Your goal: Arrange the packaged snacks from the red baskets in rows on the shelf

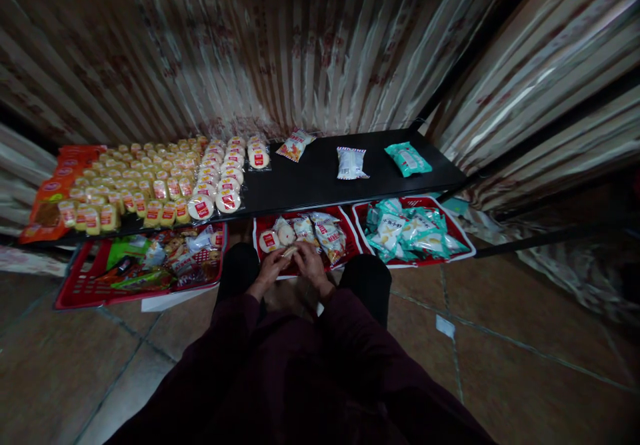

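Over the near edge of the middle red basket [351, 228], my left hand [271, 270] and my right hand [311, 266] are close together. Between their fingers is a packaged rice cracker [289, 252], pale and seen nearly edge-on, partly covered by the fingertips. Both hands are closed on it. Just beyond, in the basket, lie round white rice crackers [269, 240] in clear wrappers with red labels, beside white-and-orange snack bags [329, 235]. More wrapped rice crackers [229, 182] stand in overlapping rows on the black shelf [305, 188] above.
Many small yellow wrapped cakes [145, 185] and orange packs [57, 185] fill the shelf's left. An orange-white bag [296, 144], a white bag [351, 163] and a teal bag [407, 158] lie rightward. Red baskets of mixed snacks [165, 258] and teal bags [415, 232] flank my knees.
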`<state>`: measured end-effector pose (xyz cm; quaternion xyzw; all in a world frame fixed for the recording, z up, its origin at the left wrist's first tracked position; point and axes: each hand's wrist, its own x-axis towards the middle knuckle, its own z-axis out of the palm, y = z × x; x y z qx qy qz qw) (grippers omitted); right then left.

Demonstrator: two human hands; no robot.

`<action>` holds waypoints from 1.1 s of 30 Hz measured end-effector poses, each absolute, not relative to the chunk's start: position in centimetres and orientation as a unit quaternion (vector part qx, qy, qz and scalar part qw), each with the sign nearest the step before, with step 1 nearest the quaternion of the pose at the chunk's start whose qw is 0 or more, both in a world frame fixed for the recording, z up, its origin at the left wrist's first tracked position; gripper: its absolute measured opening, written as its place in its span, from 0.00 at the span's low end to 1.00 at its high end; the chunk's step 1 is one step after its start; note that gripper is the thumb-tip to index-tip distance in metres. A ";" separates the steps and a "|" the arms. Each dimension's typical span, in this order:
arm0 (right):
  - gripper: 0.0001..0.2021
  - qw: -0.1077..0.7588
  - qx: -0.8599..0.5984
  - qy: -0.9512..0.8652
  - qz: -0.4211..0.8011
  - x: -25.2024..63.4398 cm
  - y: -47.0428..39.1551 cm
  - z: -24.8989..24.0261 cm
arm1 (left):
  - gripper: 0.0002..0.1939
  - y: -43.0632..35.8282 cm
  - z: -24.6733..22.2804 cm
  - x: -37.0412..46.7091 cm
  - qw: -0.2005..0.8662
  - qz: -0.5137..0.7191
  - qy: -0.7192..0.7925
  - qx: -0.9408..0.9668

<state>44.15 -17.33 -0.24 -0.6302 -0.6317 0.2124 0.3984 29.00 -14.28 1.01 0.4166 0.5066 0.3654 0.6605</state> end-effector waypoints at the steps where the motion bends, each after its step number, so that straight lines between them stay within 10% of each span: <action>1: 0.17 0.421 -0.641 -0.603 0.217 44.2 -17.2 -0.4 | 0.15 -14.2 1.0 29.0 0.663 0.369 0.510 0.406; 17: 0.14 0.470 -0.689 -0.434 0.341 44.3 -17.3 -0.9 | 0.34 -14.0 0.6 28.9 0.661 0.402 0.556 0.302; 33: 0.22 0.541 -0.623 -0.314 0.470 43.8 -16.8 -2.1 | 0.19 -13.9 0.7 29.0 0.656 0.415 0.553 0.301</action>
